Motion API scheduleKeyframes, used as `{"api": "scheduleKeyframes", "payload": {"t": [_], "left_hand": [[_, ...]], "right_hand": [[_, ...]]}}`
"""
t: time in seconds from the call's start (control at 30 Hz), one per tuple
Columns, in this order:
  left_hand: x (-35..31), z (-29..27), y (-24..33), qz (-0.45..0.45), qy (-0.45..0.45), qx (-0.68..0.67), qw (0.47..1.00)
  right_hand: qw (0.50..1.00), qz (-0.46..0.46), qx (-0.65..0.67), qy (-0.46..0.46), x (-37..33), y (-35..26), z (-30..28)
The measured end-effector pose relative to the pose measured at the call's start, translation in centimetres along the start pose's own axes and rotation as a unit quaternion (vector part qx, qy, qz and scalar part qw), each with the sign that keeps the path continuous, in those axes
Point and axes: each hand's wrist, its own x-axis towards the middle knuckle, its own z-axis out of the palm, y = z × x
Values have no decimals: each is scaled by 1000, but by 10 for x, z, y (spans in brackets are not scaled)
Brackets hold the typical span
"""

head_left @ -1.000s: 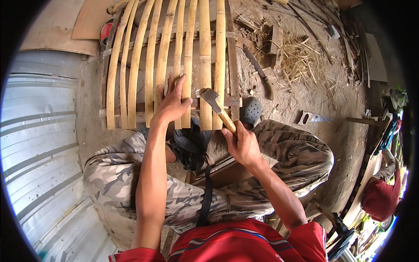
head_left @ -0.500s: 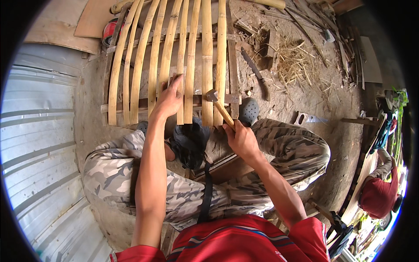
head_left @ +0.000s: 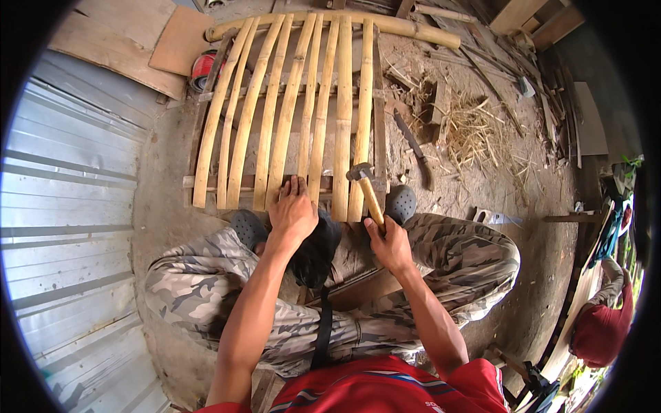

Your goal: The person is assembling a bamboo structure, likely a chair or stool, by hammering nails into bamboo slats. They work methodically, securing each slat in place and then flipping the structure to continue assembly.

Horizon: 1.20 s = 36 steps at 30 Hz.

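Several split bamboo slats (head_left: 343,124) lie side by side, running away from me over a wooden frame (head_left: 379,131). My left hand (head_left: 295,212) rests palm down at their near ends, its fingers laid out over the middle slats by the near crossbar (head_left: 237,182). What lies under those fingers is hidden. In my right hand (head_left: 391,244) is a hammer (head_left: 372,196), gripped by its wooden handle. The hammer's dark metal head is over the near end of the rightmost slat.
A long knife (head_left: 415,151) lies right of the frame, near a heap of shavings (head_left: 475,131). Beyond the slats is a bamboo pole (head_left: 399,26). A handsaw (head_left: 492,217) lies at right. Corrugated metal sheeting (head_left: 69,206) stands left. Another person (head_left: 602,330) is at far right.
The view has shifted, taking in the slats' far ends. My left hand has drawn back toward the slats' near ends and flattened. The hammer has moved slightly right across the slats.
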Motion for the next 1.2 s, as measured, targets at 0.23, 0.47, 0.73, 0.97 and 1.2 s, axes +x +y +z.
{"api": "scheduleKeyframes", "payload": {"t": [0.23,0.47,0.73,0.97,1.2], "left_hand": [[5,-4,7,-40,38,-112,992],[34,-4,17,-77,131,-135,979],[102,1,22,-127,90,-243,958],[132,16,-28,-154,-115,-531,825],[139,11,-30,-153,-132,-541,816]], "right_hand": [[1000,3,-11,-3,3,-9,-1],[999,21,18,37,0,1,-11],[996,43,59,51,-2,27,-11],[996,22,49,64,0,26,-1],[994,11,57,88,5,20,-10]]}}
